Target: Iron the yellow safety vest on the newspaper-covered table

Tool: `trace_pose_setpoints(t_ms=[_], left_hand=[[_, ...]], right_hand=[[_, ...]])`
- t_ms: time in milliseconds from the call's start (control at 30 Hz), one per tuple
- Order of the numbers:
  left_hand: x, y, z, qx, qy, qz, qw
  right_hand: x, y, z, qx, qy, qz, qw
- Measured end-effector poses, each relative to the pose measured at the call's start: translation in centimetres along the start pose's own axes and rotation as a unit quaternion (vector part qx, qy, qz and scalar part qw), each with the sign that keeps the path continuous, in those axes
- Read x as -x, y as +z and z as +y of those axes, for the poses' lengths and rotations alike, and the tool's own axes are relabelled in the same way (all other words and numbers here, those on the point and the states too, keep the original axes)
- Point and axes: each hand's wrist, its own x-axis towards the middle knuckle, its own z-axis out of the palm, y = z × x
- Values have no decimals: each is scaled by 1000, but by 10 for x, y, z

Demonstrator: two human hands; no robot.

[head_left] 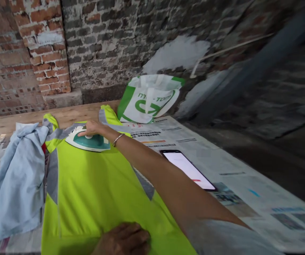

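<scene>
1. On the table (87,107), a yellow shirt (88,187) lies spread out, sleeves at the far end; the iron (88,142) is on it, sole down, up near the neckline.
2. R hand (93,128) is closed round the iron's handle. L hand (124,239) rests low on the shirt, knuckles up, fingers curled; can't tell if it pinches cloth or just presses. Hands well apart.
3. Step in hand, prob.: pressing the upper chest, L hand as anchor.
4. Next move calls for (my read): sole flat, a smooth pass over the soft folds lower down, cloth taut, L hand clear of the plate.
5. Risk: if hot, lingering could mark the fabric, esp. the grey trim (53,173). Temp can't be seen.
6. Nearby: blue cloth (19,180) on the L; phone (188,170) on newspaper (237,163) to the R; bag (147,101) at the back.
</scene>
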Motion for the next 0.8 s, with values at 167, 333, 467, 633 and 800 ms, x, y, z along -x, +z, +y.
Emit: trace_pose_setpoints(t_ms=[167, 333, 467, 633, 800], left_hand=[[3, -22, 8, 74, -63, -29, 995], [2, -38, 10, 112, -82, -43, 989], [2, -37, 9, 121, -89, -43, 988], [4, -36, 9, 117, -96, -51, 987], [5, -31, 6, 87, -79, -47, 992]], right_hand=[[43, -6, -7, -15, -83, -69, 994], [126, -3, -21, -13, -143, -109, 984], [185, 3, -27, 4, -165, -124, 978], [211, 6, -22, 5, -155, -104, 982], [175, 3, 1, 13, -121, -79, 989]])
